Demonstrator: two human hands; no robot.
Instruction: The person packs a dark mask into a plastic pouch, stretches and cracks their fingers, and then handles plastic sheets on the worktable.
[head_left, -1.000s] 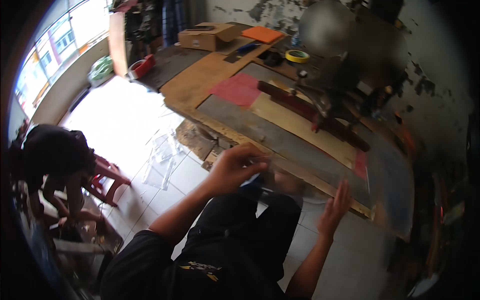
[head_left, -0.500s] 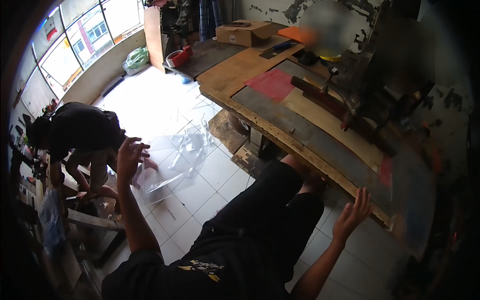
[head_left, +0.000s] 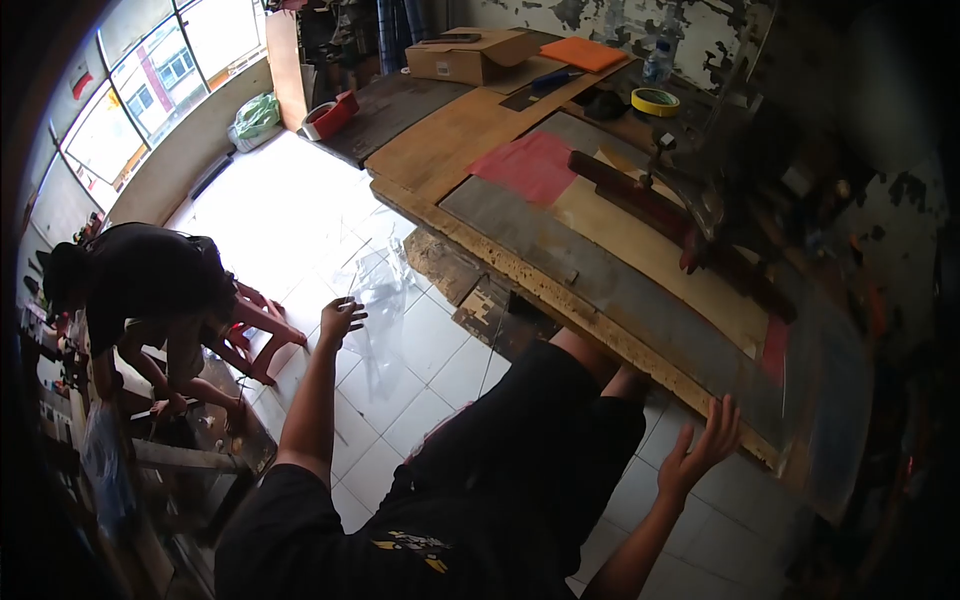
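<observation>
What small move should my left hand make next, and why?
I'd probably bring your left hand over to the table. It's out over the floor, beside clear plastic in this view, while your right hand is open at the table's near edge, and the cream sheet lies on top. I can't tell whether the left grip holds anything.

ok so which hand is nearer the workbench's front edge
Right. The right hand is at the front edge, toward its right end, though contact is hard to tell; the left hand is out over the tiled floor, away from the edge.
</observation>
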